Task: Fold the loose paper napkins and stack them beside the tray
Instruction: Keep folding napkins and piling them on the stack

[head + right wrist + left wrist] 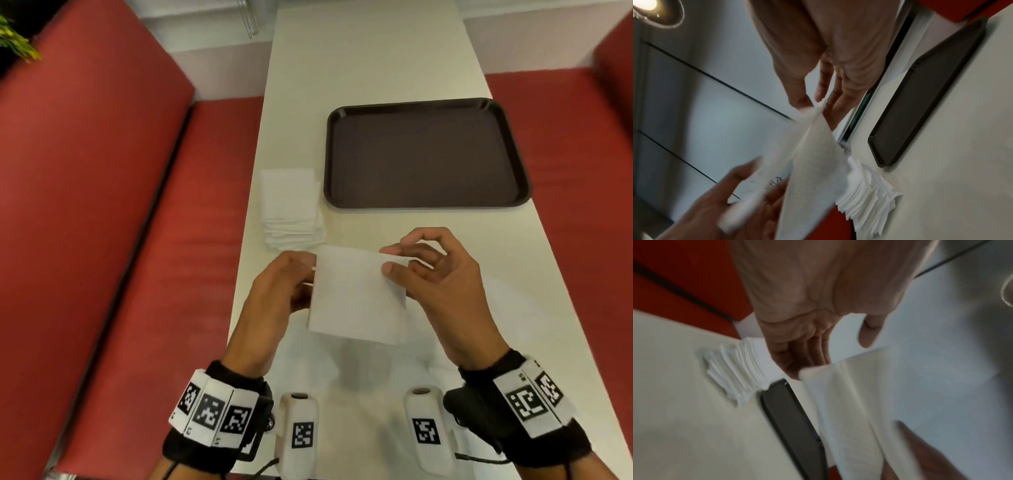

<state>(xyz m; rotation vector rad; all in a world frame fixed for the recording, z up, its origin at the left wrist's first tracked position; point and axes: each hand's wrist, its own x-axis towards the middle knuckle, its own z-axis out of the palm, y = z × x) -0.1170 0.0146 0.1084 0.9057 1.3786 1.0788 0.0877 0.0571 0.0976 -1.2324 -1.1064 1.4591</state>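
Note:
I hold one white paper napkin [356,294] in the air over the table's near part. My left hand [306,270] grips its left edge, and my right hand [390,260] pinches its top right corner between thumb and forefinger. In the right wrist view that corner [818,104] sits between the fingertips. A stack of folded napkins [291,209] lies on the table just left of the dark brown tray [424,154], which has nothing on it. Loose white napkins [342,370] lie flat under my hands. The left wrist view shows the stack [735,369] and the tray's rim [789,415].
The long white table [359,51] runs away from me between red benches, one on the left [102,205] and one on the right [565,137]. Two white marker-tagged devices [298,428] [424,428] stand at the near edge.

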